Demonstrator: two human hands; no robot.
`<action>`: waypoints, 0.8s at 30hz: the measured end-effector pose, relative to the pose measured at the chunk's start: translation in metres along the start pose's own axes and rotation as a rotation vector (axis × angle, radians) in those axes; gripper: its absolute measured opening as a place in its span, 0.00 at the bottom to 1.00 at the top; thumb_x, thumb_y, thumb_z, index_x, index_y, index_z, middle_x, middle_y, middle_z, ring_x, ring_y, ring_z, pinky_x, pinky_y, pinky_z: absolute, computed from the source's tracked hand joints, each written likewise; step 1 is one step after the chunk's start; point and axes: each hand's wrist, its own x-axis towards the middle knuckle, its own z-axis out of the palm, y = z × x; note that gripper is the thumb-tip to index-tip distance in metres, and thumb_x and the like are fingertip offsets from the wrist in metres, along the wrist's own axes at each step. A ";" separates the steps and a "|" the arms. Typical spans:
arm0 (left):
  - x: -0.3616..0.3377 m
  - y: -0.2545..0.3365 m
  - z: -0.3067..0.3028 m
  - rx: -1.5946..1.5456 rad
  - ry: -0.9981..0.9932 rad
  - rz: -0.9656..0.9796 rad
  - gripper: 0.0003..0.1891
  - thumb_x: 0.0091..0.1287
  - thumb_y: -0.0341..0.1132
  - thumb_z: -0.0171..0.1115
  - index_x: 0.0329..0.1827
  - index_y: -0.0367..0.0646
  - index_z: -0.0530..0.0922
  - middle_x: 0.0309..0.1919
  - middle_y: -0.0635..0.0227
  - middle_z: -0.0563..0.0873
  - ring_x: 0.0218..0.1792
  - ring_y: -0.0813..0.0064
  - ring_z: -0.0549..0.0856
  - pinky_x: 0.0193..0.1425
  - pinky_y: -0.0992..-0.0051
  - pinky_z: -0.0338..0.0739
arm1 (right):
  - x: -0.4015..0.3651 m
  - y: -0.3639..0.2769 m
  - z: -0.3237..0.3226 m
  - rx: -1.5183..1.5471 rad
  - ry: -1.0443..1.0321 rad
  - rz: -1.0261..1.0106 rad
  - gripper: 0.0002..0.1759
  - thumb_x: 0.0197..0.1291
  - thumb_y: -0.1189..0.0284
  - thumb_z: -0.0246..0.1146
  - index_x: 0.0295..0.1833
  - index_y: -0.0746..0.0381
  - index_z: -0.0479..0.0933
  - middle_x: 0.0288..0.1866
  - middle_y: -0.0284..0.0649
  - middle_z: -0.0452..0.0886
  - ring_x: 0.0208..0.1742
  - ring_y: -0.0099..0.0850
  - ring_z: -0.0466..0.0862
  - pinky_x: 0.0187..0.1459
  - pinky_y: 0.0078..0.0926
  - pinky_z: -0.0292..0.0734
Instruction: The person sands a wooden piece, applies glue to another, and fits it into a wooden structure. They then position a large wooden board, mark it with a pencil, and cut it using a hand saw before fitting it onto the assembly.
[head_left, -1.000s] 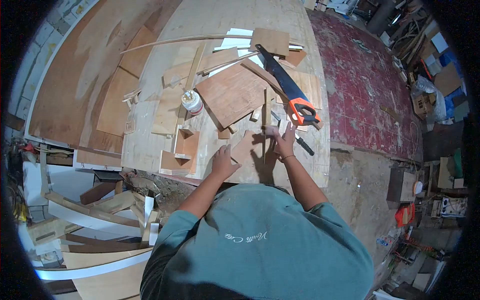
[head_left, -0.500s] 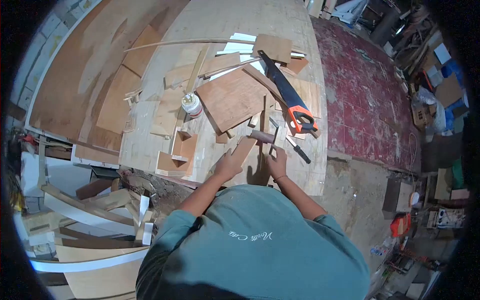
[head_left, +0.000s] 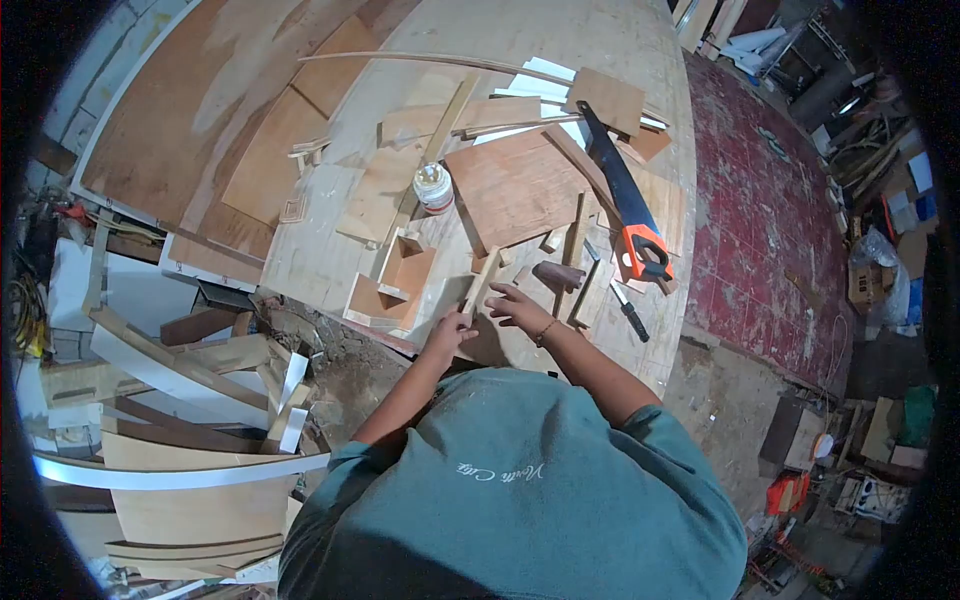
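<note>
My left hand [head_left: 453, 328] is closed around the near end of a small wooden board [head_left: 484, 280], tilted so its narrow edge faces up. Just right of the board is my right hand [head_left: 518, 308], its fingers spread and holding nothing. Past those fingers, a curled brown piece of sandpaper [head_left: 558, 276] lies across thin wooden strips [head_left: 583, 294]. A utility knife [head_left: 630, 312] with a black handle rests on the workbench to the right. A small open wooden box [head_left: 408, 262] with compartments stands left of my left hand.
On the workbench [head_left: 320, 230] lie a hand saw [head_left: 622, 185] with an orange and black handle, a square plywood panel [head_left: 515, 187], and a glue jar [head_left: 433, 188]. Wood offcuts and white sheets are at the back. Curved wooden parts [head_left: 180, 365] are piled on the lower left.
My right hand has moved left, away from the sandpaper and strips, and its fingers have spread. The board in my left hand has turned from its flat face to its edge. The view has shifted.
</note>
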 end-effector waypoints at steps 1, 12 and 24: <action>0.002 -0.004 -0.008 -0.122 0.045 0.002 0.13 0.61 0.34 0.53 0.46 0.38 0.75 0.35 0.68 0.75 0.36 0.75 0.76 0.46 0.73 0.78 | 0.005 -0.003 0.007 -0.004 -0.008 0.003 0.42 0.56 0.53 0.63 0.71 0.58 0.55 0.56 0.43 0.74 0.51 0.34 0.76 0.50 0.36 0.73; -0.023 0.007 -0.028 0.147 0.344 0.107 0.17 0.65 0.43 0.52 0.49 0.39 0.73 0.35 0.65 0.80 0.33 0.74 0.79 0.30 0.75 0.74 | 0.091 0.015 0.071 0.262 -0.069 0.087 0.48 0.49 0.62 0.71 0.71 0.59 0.51 0.49 0.43 0.77 0.43 0.30 0.81 0.41 0.29 0.77; -0.045 -0.019 -0.117 0.404 -0.018 -0.046 0.16 0.67 0.42 0.55 0.43 0.34 0.76 0.33 0.67 0.80 0.35 0.77 0.76 0.42 0.76 0.71 | 0.152 0.000 0.106 0.196 0.082 0.089 0.41 0.50 0.62 0.71 0.65 0.61 0.57 0.41 0.37 0.78 0.38 0.27 0.79 0.41 0.27 0.76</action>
